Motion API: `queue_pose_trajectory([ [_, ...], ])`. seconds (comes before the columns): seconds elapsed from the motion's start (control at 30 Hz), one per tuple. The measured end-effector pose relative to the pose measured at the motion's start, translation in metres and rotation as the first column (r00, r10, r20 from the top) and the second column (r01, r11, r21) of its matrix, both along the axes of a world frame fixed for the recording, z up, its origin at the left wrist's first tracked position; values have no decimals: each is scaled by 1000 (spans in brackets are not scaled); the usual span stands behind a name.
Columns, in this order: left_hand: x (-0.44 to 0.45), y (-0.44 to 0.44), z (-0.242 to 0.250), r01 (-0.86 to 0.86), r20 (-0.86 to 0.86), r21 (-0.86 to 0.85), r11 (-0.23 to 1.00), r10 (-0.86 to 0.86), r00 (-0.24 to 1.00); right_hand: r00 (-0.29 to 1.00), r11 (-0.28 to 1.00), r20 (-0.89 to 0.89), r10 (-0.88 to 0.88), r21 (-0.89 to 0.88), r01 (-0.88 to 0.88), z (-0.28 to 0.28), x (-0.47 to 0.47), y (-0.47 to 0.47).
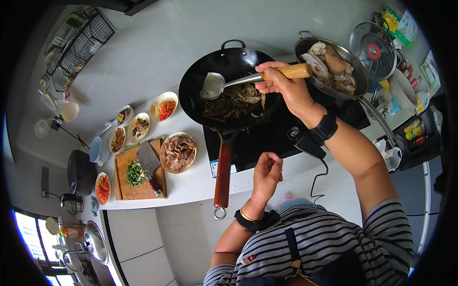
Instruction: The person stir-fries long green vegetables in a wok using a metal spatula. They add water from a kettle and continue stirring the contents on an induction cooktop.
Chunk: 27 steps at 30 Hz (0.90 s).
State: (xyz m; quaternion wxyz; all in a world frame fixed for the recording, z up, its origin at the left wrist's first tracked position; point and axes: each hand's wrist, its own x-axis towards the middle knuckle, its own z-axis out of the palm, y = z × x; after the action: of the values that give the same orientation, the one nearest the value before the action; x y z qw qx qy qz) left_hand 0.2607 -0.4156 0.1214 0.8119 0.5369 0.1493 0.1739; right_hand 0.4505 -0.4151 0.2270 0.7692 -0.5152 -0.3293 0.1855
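Observation:
In the head view my right hand (282,84) grips the wooden handle of a metal wok spatula (213,85), its blade over the left part of a black wok (200,60). Brown, strip-like food (232,103) lies in the wok; I cannot tell its kind. The wok's reddish wooden handle (222,175) points towards me past the counter edge. To the right of that handle my left hand (266,175) hangs in front of the counter, fingers loosely curled, holding nothing visible. A bowl of sliced meat (178,152) stands left of the wok.
A steel pan (363,80) with large meat pieces stands right of the wok, near a glass lid (372,52). On a cutting board (123,189) lie a cleaver (147,157) and chopped greens (135,173). Several small bowls, one with chopped red peppers (167,108), stand left.

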Motion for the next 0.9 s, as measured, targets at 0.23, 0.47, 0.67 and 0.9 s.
queue_pose_trajectory([
  [0.23, -1, 6, -11, -26, -49, -14, 1000, 25, 998, 973, 993, 230, -20, -111, 46, 14, 5, -25],
  [0.47, 25, 4, 19, 177, 88, -42, 983, -173, 981, 637, 999, 770, -3, 28, -29, -17, -44, -86],
  [0.67, 31, -8, 53, 248, 175, -263, 932, -207, 963, 557, 1000, 831, -13, 16, -1, -47, -67, -112],
  [0.9, 30, -7, 51, 81, 24, -260, 962, -77, 997, 546, 996, 833, 89, -87, -28, -67, -51, -140],
])
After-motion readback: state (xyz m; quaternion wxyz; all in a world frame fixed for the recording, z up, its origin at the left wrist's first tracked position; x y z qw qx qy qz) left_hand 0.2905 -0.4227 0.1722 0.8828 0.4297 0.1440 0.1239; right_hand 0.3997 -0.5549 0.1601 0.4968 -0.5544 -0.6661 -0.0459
